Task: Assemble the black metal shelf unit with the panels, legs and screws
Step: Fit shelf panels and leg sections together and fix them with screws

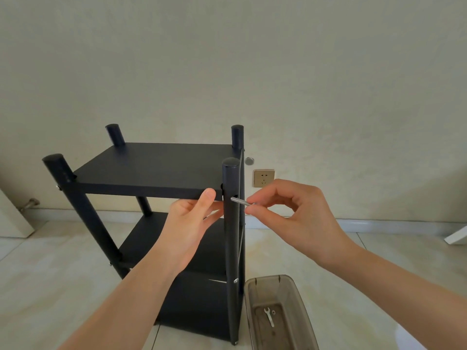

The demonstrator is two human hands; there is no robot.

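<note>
**Screw going into the front leg of the black shelf unit**

The black shelf unit (pixel 156 170) is standing on a pale tiled floor (pixel 63 269), close to a cream plastered wall (pixel 227 59) with a light skirting running along its foot. Three panels are showing between four round legs, whose capped ends are rising above the top panel (pixel 151 168).

The left hand (pixel 194 218) is reaching up from below, its thumb lying against the front edge of the top panel and its straight fingers passing under the panel beside the near right leg (pixel 231 223); it is supporting the panel rather than curling round it. The right hand (pixel 290 213) is pinching a silver screw (pixel 243 201) between thumb and fingertips, with the screw's far end sitting at a hole in the near right leg, just below the panel's edge.

A translucent grey plastic tray (pixel 298 299) is sitting on the floor just right of the unit's base, holding a small flat spanner (pixel 269 316) and a tiny piece of hardware beside it. On the wall behind the unit, a gold-coloured socket plate (pixel 264 178) is showing, with a small round grey disc (pixel 249 161) above and left of it. A pale door edge with a metal stop is showing at the far left, and a white object is poking in at the far right. No readable writing or brand is showing anywhere.
</note>
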